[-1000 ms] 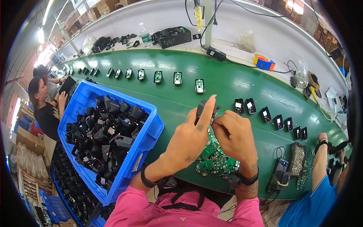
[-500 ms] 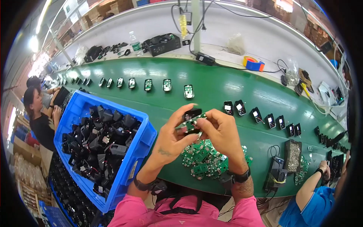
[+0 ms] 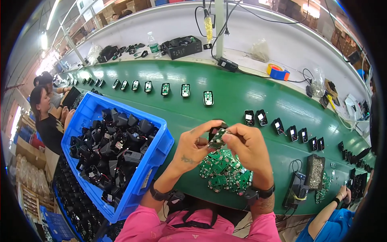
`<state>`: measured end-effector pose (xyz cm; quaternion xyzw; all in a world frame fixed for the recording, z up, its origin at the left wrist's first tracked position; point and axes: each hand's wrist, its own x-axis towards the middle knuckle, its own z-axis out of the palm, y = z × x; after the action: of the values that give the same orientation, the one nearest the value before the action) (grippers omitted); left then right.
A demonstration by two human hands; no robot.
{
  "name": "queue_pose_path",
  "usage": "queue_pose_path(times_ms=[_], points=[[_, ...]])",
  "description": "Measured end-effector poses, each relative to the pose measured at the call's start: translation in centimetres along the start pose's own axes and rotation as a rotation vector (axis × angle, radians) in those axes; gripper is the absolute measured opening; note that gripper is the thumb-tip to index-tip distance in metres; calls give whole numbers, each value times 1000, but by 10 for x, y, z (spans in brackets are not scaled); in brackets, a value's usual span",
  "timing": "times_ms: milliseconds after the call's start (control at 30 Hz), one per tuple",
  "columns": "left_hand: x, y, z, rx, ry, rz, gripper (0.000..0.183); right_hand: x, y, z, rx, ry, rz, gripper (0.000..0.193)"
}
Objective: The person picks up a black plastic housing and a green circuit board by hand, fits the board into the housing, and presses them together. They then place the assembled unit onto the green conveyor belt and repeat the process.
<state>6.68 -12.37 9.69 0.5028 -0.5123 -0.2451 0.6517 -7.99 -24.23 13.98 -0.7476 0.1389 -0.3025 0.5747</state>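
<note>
My left hand (image 3: 189, 150) is closed around a small black plastic housing (image 3: 215, 131), mostly hidden by the fingers. My right hand (image 3: 253, 151) pinches a green circuit board (image 3: 218, 139) between thumb and fingers, tilted against the housing's opening. Whether a wire joins the two cannot be made out. Just below my hands, a loose pile of green circuit boards (image 3: 225, 174) lies on the green table. Beyond my hands stands a row of black housings with boards in them, the closest one (image 3: 208, 98) straight ahead. To the right runs another row of open black housings (image 3: 249, 117) with white parts inside.
A blue bin (image 3: 163, 136) full of black housings stands at my left. On the right are a black device (image 3: 295, 189) and a box of small metal parts (image 3: 315, 171). Co-workers sit at left (image 3: 50, 121) and lower right (image 3: 334, 224). A shelf at the back holds tape (image 3: 278, 72).
The circuit board has turned to a steeper tilt beside the housing, and my right fingers have shifted on it. The whole view has swung slightly, moving the table's things rightward in the picture.
</note>
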Motion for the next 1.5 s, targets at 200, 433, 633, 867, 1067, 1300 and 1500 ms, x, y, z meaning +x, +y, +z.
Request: queue_pose_path(times_ms=[200,433,633,867,1067,1300,1500], points=[[2,-5,12,147,103,132,56,-2,1,-6,-160,-91,88,24],[10,10,15,343,252,181,51,-1,-1,11,-253,-6,-128,24],[7,11,11,310,251,109,50,4,6,14,-310,114,-219,25],[8,27,4,-100,79,-88,48,3,8,12,-455,151,-256,26],[11,25,9,-105,135,-176,44,6,10,11,-733,123,-74,21],[20,27,11,-214,114,-282,43,11,8,16,-186,53,7,37],[23,14,13,-84,138,-146,39,17,25,21,-113,110,-88,39]])
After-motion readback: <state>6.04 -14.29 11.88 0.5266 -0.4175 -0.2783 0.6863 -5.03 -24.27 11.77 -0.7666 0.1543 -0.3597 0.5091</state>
